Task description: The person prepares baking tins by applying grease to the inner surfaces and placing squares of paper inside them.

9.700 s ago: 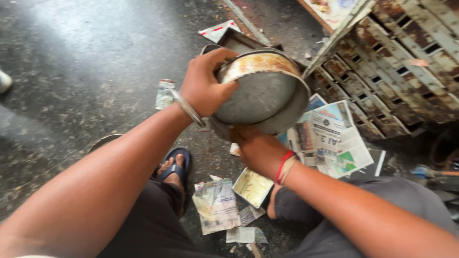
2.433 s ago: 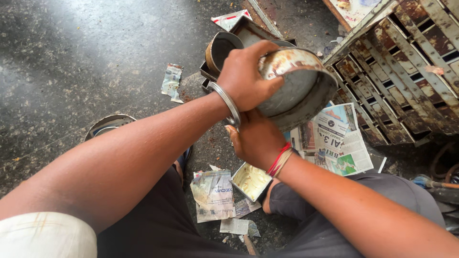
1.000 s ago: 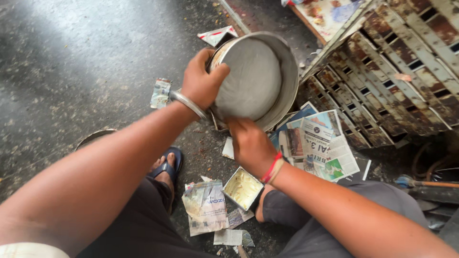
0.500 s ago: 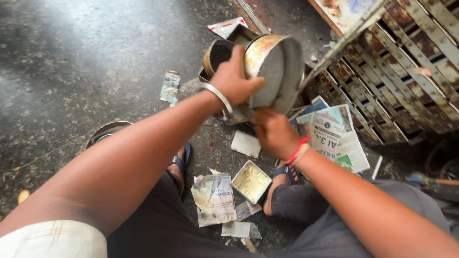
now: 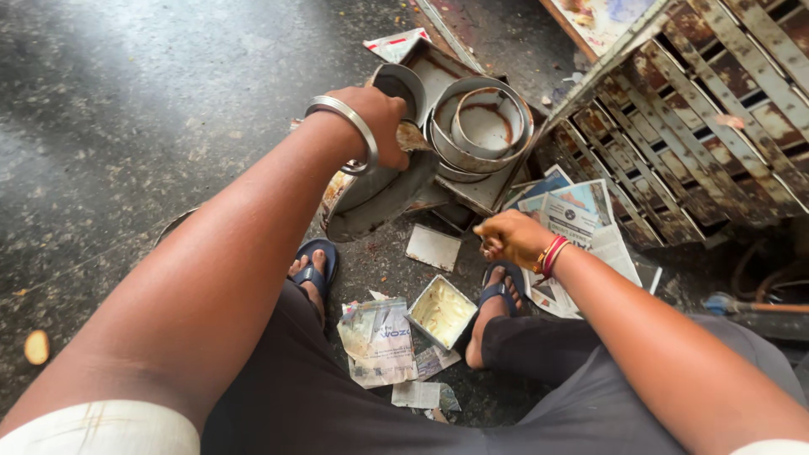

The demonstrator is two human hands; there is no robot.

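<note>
My left hand (image 5: 375, 118), with a metal bangle at the wrist, grips the rim of a round, rust-stained metal tin (image 5: 371, 206) and holds it tilted low over the floor, above my left foot. My right hand (image 5: 510, 238), with red bands at the wrist, hovers apart from the tin, over my right foot. Its fingers are curled together and nothing shows in them. A small square box of pale yellow grease (image 5: 441, 310) lies on the floor between my feet, just below the right hand.
Two nested round tins (image 5: 482, 126) sit in a rusty rectangular tray (image 5: 438, 72) ahead. A rusted metal rack (image 5: 708, 109) leans at the right. Newspaper sheets (image 5: 577, 215) and torn paper wrappers (image 5: 379, 337) lie on the dark speckled floor.
The tin has come down and to the left from in front of me, now in the left hand alone. The right hand has come off it and dropped lower.
</note>
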